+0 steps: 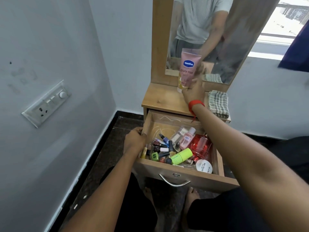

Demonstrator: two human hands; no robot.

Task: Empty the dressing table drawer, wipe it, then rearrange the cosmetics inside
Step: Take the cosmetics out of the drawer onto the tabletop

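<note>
Right hand (193,94) clamped on pink tube (188,67), held upright, cap down, over tabletop (160,97), 12 o'clock of drawer (200,179). Left hand (133,141) grips drawer's 9 o'clock wall. Drawer stands open; cosmetics (175,148) heaped toward its 6 o'clock end. Cloth (218,103) lies 3 o'clock of tube.

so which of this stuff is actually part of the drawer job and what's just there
Job: open wooden drawer; pink Vaseline tube in the right hand; lime green bottle; red glass bottle; folded checked cloth; left hand gripping the drawer side.
Just there: white wall switch panel; wood-framed mirror; window.
</note>
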